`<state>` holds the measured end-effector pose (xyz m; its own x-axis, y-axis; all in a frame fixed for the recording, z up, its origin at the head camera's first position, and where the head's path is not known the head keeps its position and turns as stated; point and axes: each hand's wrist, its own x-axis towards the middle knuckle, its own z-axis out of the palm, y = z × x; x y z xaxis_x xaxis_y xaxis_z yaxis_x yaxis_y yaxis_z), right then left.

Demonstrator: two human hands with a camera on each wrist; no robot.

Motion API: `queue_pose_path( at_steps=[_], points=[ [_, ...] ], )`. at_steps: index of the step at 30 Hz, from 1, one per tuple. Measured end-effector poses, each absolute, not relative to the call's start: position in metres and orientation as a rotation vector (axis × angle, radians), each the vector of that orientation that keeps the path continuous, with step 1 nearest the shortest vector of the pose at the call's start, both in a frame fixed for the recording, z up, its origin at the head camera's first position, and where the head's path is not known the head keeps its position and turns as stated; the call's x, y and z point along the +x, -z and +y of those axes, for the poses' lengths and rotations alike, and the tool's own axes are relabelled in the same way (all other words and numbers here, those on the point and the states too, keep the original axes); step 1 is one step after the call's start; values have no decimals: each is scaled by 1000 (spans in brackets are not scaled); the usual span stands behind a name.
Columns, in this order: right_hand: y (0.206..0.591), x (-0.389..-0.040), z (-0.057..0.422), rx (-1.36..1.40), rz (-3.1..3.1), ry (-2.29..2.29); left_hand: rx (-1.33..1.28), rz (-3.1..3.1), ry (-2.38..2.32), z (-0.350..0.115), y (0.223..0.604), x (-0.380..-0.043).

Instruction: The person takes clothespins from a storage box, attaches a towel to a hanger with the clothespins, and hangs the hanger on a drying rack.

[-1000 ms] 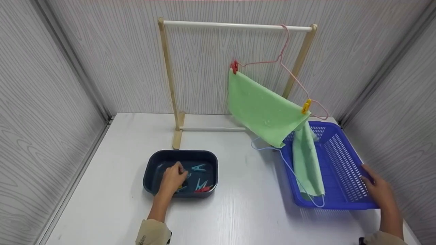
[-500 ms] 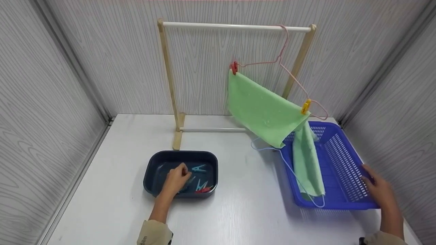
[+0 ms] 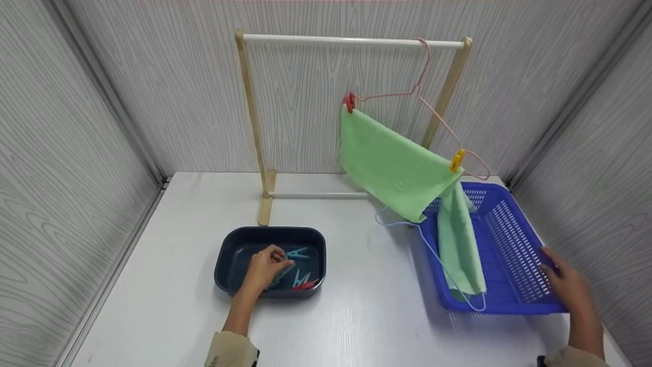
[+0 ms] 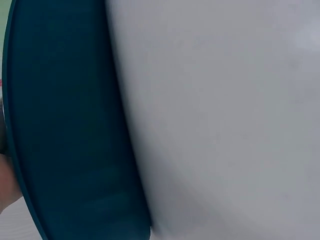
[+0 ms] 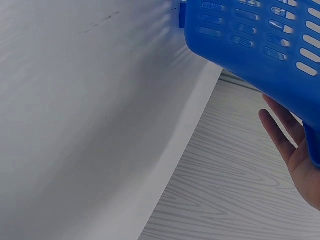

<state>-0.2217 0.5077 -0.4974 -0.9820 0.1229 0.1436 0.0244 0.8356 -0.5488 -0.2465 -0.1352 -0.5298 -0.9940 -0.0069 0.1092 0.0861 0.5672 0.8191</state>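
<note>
My left hand [image 3: 266, 266] is inside a dark blue tub [image 3: 232, 235], thumb and fingertips pinched together on a small clothespin, mostly hidden by the fingers. Around it lie teal clothespins [image 3: 297, 253] and a red clothespin [image 3: 305, 285]. The left wrist view shows mainly the tub's outer wall [image 4: 60, 120]. My right hand [image 3: 569, 283] holds the right side of a blue slotted basket [image 3: 501, 308], thumb over the rim; in the right wrist view its fingers [image 5: 277, 135] extend below the outer wall. A green cloth [image 3: 461, 250] and a pale blue hanger [image 3: 440, 262] lie across the basket's left side.
Behind stands a wooden rack with a white bar [image 3: 326, 38]. A pink hanger [image 3: 439, 116] hangs tilted from it, carrying a green cloth [image 3: 392, 158] clipped by a red clothespin [image 3: 349, 103] and a yellow clothespin [image 3: 457, 160]. Patterned walls enclose the white table [image 3: 356, 285].
My left hand has shifted slightly to the right inside the tub, its fingertips lifting a little among the clothespins. My right hand and the basket have stayed put.
</note>
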Motion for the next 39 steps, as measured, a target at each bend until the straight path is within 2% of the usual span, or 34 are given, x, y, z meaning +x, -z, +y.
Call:
queue_pose_path(
  at_steps=[20,39],
  points=[
    [497,-222,508,-134,-2866,-856,-118,-2629,1489,-135,529,-246],
    [497,-221,508,-131,-2854,-857,-273,-2539,1526,-136,530,-245]
  ],
)
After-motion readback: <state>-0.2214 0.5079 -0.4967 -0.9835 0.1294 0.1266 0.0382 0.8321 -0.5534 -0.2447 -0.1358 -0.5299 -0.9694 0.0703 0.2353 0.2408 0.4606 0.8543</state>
